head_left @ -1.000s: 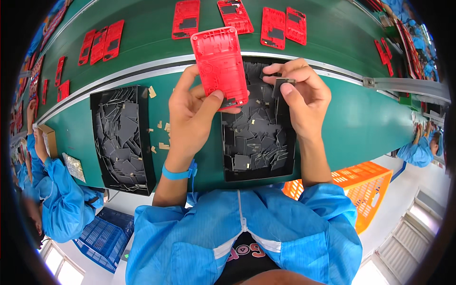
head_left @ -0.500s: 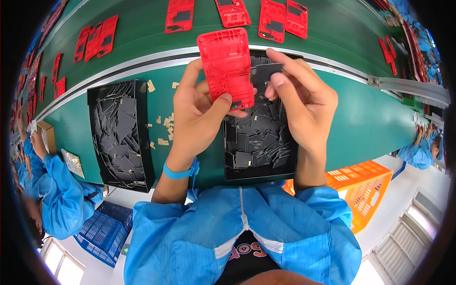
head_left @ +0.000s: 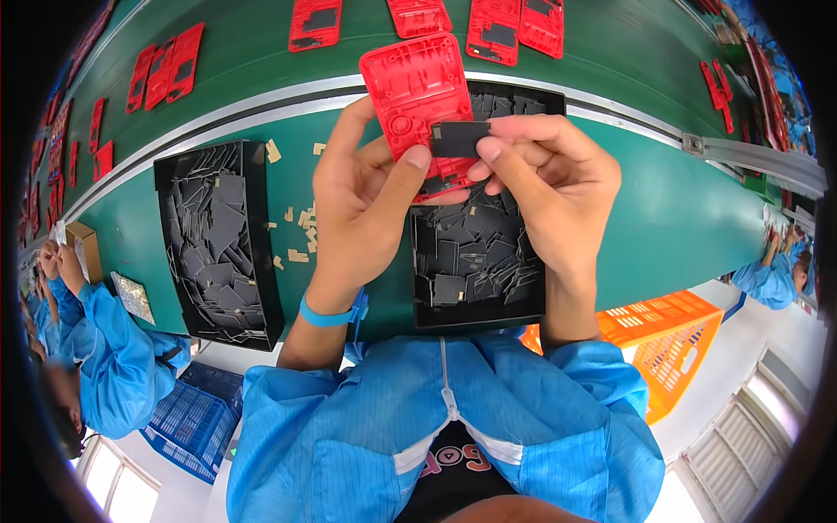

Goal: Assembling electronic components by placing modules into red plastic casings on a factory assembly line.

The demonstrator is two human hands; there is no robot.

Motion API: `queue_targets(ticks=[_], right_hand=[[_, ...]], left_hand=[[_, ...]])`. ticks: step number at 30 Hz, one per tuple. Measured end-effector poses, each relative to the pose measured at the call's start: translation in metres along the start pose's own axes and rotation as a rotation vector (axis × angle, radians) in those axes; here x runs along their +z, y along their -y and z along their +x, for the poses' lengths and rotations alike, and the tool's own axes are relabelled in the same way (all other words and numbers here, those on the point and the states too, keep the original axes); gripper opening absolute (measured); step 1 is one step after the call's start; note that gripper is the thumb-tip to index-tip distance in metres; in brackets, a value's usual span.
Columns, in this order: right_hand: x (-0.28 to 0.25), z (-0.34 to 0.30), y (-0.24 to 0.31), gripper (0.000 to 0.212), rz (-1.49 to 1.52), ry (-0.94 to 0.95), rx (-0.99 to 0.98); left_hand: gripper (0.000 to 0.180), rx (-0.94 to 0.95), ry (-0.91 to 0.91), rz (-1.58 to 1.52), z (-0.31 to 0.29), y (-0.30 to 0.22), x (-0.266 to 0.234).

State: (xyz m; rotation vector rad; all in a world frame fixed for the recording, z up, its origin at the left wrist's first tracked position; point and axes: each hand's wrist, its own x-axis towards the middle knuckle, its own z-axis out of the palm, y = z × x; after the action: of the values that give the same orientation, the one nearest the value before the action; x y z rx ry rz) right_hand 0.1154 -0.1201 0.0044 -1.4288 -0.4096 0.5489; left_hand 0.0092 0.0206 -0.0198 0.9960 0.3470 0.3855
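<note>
Your left hand [head_left: 362, 200] grips a red shell [head_left: 418, 83] | your right hand [head_left: 562, 183] pinches a dark plate [head_left: 457, 140] between them | apparently placing | calls for careful alignment

The person is wearing a bright blue, finely striped fabric jacket [head_left: 366, 414] with loose sleeves [head_left: 606, 379], a pale front zipper [head_left: 446, 376] and white-edged openings [head_left: 495, 446]. A black printed shirt [head_left: 450, 436] is showing beneath, while a blue corded wristband [head_left: 328, 315] is circling the left wrist.
</note>
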Motion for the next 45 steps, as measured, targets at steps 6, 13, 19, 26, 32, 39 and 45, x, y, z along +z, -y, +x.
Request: queue_targets(ticks=[6, 13, 19, 26, 32, 39, 45], right_hand=[[-0.001, 0.0, -0.002, 0.015, -0.019, 0.02, 0.024], [-0.001, -0.001, -0.004, 0.013, -0.015, 0.052, 0.029], [0.006, -0.001, -0.01, 0.017, -0.105, 0.042, -0.124], [0.018, -0.01, -0.017, 0.037, -0.867, -0.031, -0.654], [0.009, 0.001, -0.019, 0.034, -0.574, 0.002, -0.601], [0.004, -0.001, -0.017, 0.007, -0.113, 0.15, -0.091], [-0.001, 0.002, -0.019, 0.011, -0.207, 0.21, -0.217]], left_hand=[[0.045, 0.044, 0.015, -0.035, -0.001, 0.002, -0.002], [0.046, 0.053, 0.024, 0.016, -0.002, 0.005, -0.003], [0.046, 0.036, 0.007, -0.03, -0.003, 0.003, 0.0], [0.042, 0.154, -0.102, 0.156, -0.007, 0.008, 0.003], [0.042, 0.152, -0.074, 0.024, -0.005, 0.004, 0.004], [0.041, 0.171, -0.036, 0.093, -0.006, 0.005, -0.001], [0.041, 0.152, -0.054, 0.132, -0.012, 0.004, 0.004]])
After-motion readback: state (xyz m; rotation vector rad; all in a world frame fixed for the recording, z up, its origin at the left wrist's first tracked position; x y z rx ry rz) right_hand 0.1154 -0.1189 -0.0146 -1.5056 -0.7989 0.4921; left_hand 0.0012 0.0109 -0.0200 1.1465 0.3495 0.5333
